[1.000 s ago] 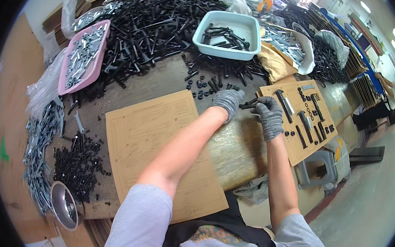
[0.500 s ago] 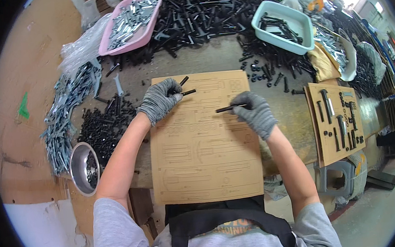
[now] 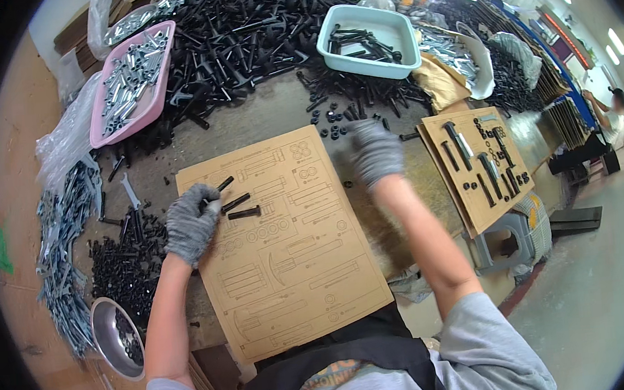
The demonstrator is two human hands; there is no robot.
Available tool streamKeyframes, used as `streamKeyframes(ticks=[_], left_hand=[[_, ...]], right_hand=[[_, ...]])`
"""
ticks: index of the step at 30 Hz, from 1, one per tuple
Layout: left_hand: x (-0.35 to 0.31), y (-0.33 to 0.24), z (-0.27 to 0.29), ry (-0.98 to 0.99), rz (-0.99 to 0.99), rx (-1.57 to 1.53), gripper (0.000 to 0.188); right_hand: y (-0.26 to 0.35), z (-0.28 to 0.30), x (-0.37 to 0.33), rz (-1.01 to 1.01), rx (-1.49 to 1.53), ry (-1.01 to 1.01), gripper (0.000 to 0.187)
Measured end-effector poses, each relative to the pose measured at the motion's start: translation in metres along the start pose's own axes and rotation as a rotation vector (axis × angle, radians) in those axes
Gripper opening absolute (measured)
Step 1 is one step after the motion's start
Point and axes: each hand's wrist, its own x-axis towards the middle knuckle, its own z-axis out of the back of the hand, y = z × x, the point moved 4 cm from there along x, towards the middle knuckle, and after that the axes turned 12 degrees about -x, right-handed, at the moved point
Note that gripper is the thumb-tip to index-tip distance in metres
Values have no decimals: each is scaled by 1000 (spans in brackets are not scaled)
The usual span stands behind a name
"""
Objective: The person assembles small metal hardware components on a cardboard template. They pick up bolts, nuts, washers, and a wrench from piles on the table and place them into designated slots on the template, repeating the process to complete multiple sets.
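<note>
A brown cardboard sheet point(image 3: 363, 288) printed with part outlines lies in front of me, its near edge by my apron. My left hand point(image 3: 193, 223), in a grey knit glove, is closed at the sheet's left side, with black bolts point(image 3: 236, 203) sticking out from its fingers. Just beside them, another black bolt point(image 3: 244, 213) rests on the cardboard. Over the table to the right of the sheet is my gloved right hand point(image 3: 377, 152), smeared by motion, so its fingers cannot be made out. Nearest to it are several loose black nuts point(image 3: 334, 131).
A pink tray point(image 3: 93, 131) of silver parts and a light blue tray point(image 3: 372, 68) of black bolts stand beyond, around a heap of black hardware point(image 3: 241, 43). Flat wrenches point(image 3: 65, 266) and a metal bowl point(image 3: 96, 344) lie left. A filled board point(image 3: 486, 214) sits right; a person point(image 3: 614, 116) is far off.
The view has turned, and the sheet now appears slanted. A bolt from my right hand now lies on the sheet, and that hand has moved off toward the nuts. My left hand keeps its bolts.
</note>
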Motion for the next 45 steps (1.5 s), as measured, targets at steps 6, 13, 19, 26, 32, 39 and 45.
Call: streamKeyframes(ticks=[6, 13, 19, 26, 32, 39, 45], left_hand=[[2, -53, -45, 249, -107, -1, 9], [1, -45, -101, 348, -226, 221, 11], [-11, -50, -71, 213, -272, 375, 25], [-14, -20, -20, 222, -111, 482, 44], [5, 0, -30, 195, -14, 436, 30], [6, -4, -32, 161, -70, 367, 26], [9, -1, -30, 166, -103, 338, 26]], right_hand=[[-121, -19, 13, 168, -504, 339, 25], [-25, 25, -7, 79, 514, 116, 19], [38, -37, -37, 55, 894, 421, 22], [72, 7, -49, 503, 205, 300, 25], [93, -17, -31, 478, 275, 214, 22], [118, -22, -22, 557, 357, 217, 25], [112, -32, -22, 546, 394, 155, 24]])
